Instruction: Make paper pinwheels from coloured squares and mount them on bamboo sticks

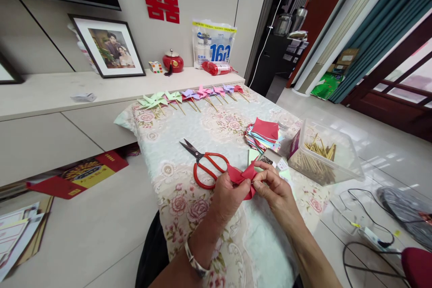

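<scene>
A red paper pinwheel [249,171] is held up over the near part of the table, its blades partly folded in. My left hand [230,195] pinches it from the left, thumb pressed near the centre. From the right, my right hand [275,184] has its fingertips closed at the pinwheel's edge; whether a small pin is between them I cannot make out. Scissors with red handles [211,166] lie partly spread just left of my hands. Behind my right hand is a small open box [269,158] of tiny dark items, partly hidden.
Finished pinwheels on sticks [202,94] line the table's far edge. A stack of coloured paper squares [265,131] sits right of centre, beside a clear plastic bin [347,162] of wooden sticks. Flowered cloth [189,198] covers the table. Cables [367,207] lie on the floor at right.
</scene>
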`<state>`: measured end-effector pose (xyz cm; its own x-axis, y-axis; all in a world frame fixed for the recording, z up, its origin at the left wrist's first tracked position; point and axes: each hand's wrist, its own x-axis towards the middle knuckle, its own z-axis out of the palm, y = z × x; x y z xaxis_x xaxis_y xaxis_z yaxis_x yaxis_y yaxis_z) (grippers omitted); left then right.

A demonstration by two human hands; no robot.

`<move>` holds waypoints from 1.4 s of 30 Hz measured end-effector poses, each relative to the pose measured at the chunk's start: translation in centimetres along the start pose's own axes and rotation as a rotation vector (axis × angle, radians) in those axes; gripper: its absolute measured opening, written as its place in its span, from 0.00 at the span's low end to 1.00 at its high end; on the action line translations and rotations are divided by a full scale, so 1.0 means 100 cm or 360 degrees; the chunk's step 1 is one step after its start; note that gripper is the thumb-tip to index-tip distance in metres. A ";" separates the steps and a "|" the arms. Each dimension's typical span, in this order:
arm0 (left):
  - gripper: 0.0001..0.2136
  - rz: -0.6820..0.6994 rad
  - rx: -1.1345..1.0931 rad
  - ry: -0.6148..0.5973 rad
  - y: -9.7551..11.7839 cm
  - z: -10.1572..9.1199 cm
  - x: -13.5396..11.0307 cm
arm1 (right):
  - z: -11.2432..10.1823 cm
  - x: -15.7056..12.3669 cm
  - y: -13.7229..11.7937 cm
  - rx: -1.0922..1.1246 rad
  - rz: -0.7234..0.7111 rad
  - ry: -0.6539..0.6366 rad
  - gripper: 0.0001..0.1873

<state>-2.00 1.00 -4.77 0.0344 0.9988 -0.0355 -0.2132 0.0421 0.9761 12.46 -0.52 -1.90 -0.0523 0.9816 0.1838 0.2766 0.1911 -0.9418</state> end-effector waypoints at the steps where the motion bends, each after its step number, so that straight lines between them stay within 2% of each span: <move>1: 0.06 -0.0012 -0.0003 0.0003 0.001 0.000 0.000 | 0.000 0.000 0.000 -0.0002 0.0001 0.0000 0.10; 12: 0.06 -0.0026 -0.0005 -0.0003 0.003 0.000 -0.001 | 0.000 0.000 0.000 -0.0028 0.0030 -0.0008 0.11; 17: 0.06 -0.0021 0.0021 -0.0011 0.001 0.000 0.000 | -0.001 0.001 0.001 0.0007 0.0116 -0.0019 0.12; 25: 0.06 -0.0145 -0.0302 -0.0100 0.003 0.002 -0.002 | -0.002 0.003 0.000 0.0128 0.0275 -0.0014 0.12; 33: 0.08 -0.0214 -0.0350 -0.0050 0.005 0.004 -0.003 | 0.000 0.003 -0.001 0.0081 0.0269 0.0028 0.13; 42: 0.08 -0.0149 -0.0247 -0.0018 0.004 0.002 -0.003 | 0.002 0.002 -0.003 -0.0043 0.0120 0.0070 0.13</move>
<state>-1.87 0.72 -4.27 0.0716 0.9900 -0.1213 -0.3565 0.1390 0.9239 12.19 -0.39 -1.64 0.0113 0.9920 0.1256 0.3042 0.1162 -0.9455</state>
